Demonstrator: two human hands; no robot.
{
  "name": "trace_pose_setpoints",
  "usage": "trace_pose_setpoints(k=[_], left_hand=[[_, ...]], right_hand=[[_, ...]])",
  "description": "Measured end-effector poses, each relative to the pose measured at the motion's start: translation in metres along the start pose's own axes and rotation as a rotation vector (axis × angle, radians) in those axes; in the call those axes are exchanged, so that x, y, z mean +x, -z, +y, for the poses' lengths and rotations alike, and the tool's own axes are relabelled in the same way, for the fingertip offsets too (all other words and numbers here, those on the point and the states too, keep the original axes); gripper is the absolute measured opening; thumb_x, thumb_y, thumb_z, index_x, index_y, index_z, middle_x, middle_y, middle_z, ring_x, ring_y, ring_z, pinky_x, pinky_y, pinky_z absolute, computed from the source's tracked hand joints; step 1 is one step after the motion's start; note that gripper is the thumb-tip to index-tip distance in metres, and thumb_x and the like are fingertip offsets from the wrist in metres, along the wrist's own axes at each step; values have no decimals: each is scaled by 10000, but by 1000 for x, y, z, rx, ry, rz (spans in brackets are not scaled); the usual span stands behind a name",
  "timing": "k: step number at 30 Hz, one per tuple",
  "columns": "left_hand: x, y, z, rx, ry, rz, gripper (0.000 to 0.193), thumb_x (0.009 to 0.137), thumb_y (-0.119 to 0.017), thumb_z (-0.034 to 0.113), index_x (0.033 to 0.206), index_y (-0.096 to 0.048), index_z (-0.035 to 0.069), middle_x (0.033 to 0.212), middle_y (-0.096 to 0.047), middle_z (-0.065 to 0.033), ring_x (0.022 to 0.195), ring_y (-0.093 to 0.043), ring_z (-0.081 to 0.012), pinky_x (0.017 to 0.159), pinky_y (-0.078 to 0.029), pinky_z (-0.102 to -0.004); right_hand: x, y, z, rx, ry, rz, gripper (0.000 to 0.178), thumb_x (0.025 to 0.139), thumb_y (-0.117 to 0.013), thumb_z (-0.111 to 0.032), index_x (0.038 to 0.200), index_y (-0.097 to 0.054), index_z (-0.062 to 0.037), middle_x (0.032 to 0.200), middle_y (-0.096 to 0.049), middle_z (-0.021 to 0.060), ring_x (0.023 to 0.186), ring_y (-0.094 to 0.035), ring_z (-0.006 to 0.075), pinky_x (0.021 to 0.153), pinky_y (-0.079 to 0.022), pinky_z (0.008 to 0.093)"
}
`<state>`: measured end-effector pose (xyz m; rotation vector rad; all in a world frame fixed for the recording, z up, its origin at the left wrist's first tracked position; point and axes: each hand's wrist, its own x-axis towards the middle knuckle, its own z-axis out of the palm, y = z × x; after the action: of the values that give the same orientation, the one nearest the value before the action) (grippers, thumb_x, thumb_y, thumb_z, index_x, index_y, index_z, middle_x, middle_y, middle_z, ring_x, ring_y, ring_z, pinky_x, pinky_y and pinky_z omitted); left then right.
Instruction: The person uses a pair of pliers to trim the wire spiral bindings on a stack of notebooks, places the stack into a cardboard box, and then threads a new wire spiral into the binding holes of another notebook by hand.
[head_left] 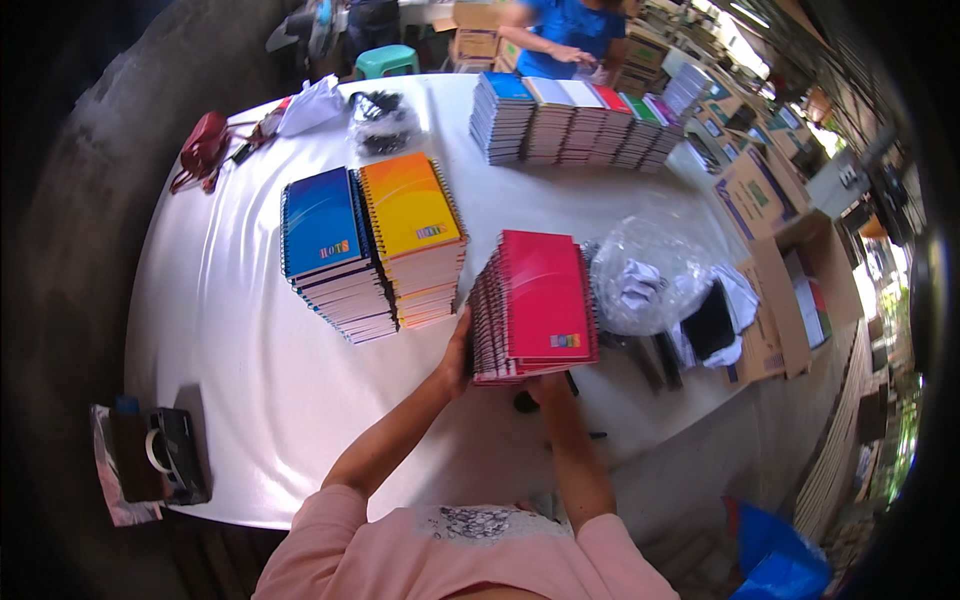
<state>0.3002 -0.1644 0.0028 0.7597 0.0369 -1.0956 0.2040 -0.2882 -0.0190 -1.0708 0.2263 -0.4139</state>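
A tall stack of red spiral notebooks (540, 295) is between my two hands, near the middle of the white-covered table. My left hand (457, 350) presses along its left side, the fingers partly hidden behind the wire bindings. Under the near edge of the stack is my right hand (547, 386), most of its fingers covered by the notebooks. Just to the left stand a stack of yellow spiral notebooks (410, 215) and a stack of blue ones (322, 225), side by side.
Several notebook stacks (570, 125) line the table's far side, with a person in blue (570, 40) behind them. A clear plastic bag (650, 275) and an open carton (770, 330) are at right. A tape roll (157, 451) sits at the left edge; a red bag (205, 145) lies far left.
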Motion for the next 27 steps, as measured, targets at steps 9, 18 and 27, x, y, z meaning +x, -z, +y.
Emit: trace_pose_setpoints(k=[9,18,27], left_hand=[[67,-5,21,-40,-85,16,749,880,-395,620,1414,-297,105,1391,-419,-100,1271,-410,-247,1071,-307,-399],[75,33,-32,311,-487,303,598,960,-436,354,1410,-270,-2,1441,-323,-122,1348,-246,-210,1105,-181,-320],[-134,111,-8,439,-586,448,251,930,-516,194,800,-622,6,896,-641,-115,815,-589,-159,713,-474,-300]], right_hand=[[63,50,18,-11,124,-70,529,939,-469,-397,1346,-372,-73,1298,-475,98,1177,-478,233,972,-425,439],[94,53,7,195,-116,35,517,956,-444,-370,1376,-330,-93,1336,-425,71,1187,-462,232,963,-431,425],[91,71,38,138,-171,86,494,949,-409,-432,1305,-412,-90,1211,-530,69,1092,-523,218,930,-452,403]])
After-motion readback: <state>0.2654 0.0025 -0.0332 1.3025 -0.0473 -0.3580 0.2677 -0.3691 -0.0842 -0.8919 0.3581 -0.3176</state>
